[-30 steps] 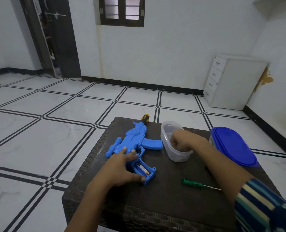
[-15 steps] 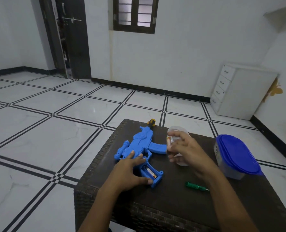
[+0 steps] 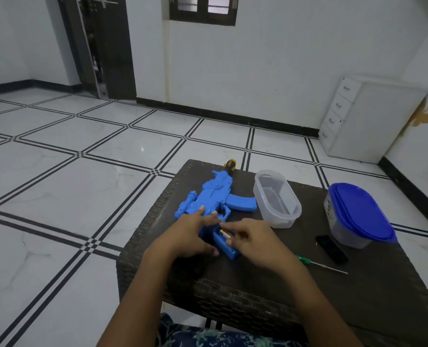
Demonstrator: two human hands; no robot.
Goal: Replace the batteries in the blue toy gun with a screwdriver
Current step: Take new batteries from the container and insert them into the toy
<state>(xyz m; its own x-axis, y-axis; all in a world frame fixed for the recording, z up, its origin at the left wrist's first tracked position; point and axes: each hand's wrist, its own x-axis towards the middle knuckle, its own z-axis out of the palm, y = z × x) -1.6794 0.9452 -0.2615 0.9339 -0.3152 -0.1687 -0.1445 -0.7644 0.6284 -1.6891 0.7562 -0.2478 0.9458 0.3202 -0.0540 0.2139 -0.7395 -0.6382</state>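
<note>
Blue toy gun (image 3: 218,196) is lying flat on the wicker table (image 3: 383,284), with the battery slot in the grip open. Left hand (image 3: 190,236) rests on it, fingers fairly straight. Right hand (image 3: 250,240) pinches a small battery (image 3: 223,232) right at the slot. Open-topped clear tub (image 3: 281,221) sits just beside the gun, and honestly I can't tell what's inside. Blue-lidded tub (image 3: 358,211) is closed, contents unclear. Screwdriver (image 3: 305,260) lies by the right wrist.

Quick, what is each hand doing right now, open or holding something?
Left hand: open, fingers flat on the blue toy gun.
Right hand: closed, seems to pinch a battery over the gun.
</note>
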